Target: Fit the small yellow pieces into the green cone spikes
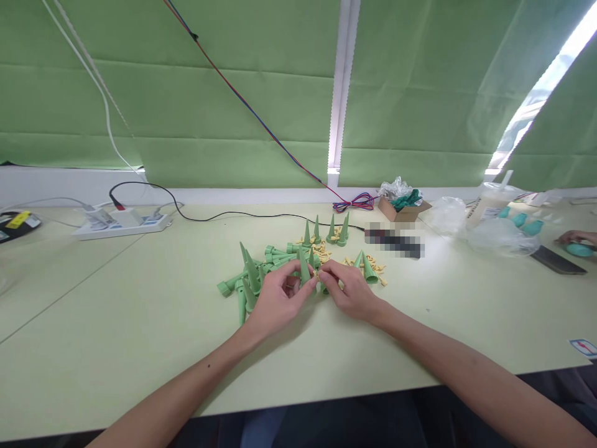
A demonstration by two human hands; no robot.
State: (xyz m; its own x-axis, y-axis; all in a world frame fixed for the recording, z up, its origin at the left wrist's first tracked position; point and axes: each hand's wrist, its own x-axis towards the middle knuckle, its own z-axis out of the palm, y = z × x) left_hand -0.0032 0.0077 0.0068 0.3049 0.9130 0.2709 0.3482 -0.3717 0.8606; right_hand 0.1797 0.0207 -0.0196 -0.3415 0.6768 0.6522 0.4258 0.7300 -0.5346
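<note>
Surface [116,348], pale and wide, carries a mixed heap of green parts [252,274] left of centre, with upright green cones [344,233] on the far side and loose yellow pieces [375,267] to the right.

Left grip [278,300]: closed around one green cone [303,266], held near the middle of the surface, upright with its tip leaning slightly left. Right grip [353,290]: closed, thumb and forefinger pinching at a small yellow piece [316,274] directly beside that cone. Exact seating of the piece is hidden by the fingertips.

Handling, as judged: the cone is best kept steady by the left grip, low on its wall, with light pressure so the shell does not flex. The yellow piece should be aligned squarely before any push, the motion kept short and made by the right grip alone. Forcing it at an angle could bend it or let it spring away among the loose pieces.

Markings, larger item first: cup [488,204], far right, bears dark lettering, not legible. Yellow label [18,220], far left, shows no readable text. Sticker [584,347], near right edge, shows a red mark within a blue border; wording and brand cannot be determined.
</note>
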